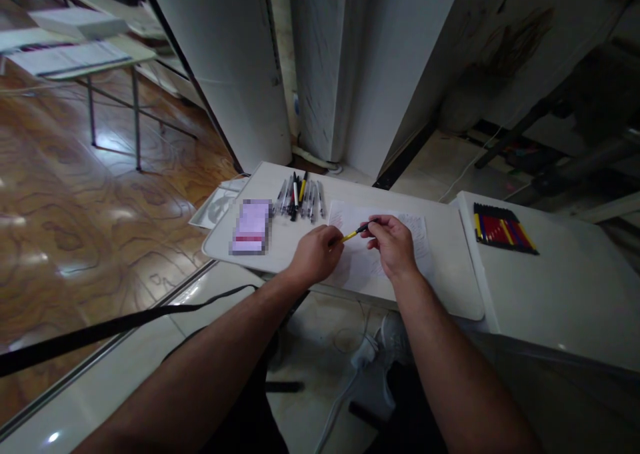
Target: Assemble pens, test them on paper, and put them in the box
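Note:
A yellow and black pen [353,234] is held between my two hands above a sheet of paper [357,267] that bears handwriting. My left hand [320,249] is closed on the pen's yellow end. The fingers of my right hand [390,239] pinch its black end. Several pens [296,197], mostly clear with one white and one yellow among them, lie in a loose group on the small white table [450,267], beyond my left hand. Left of them lies a flat, pixelated pinkish object [251,226].
On a white surface [565,294] at the right lies a row of dark, red and yellow pens [505,229]. White pillars [325,74] rise behind the table. A power strip [365,351] with cables is below. Another table [100,61] stands at the back left.

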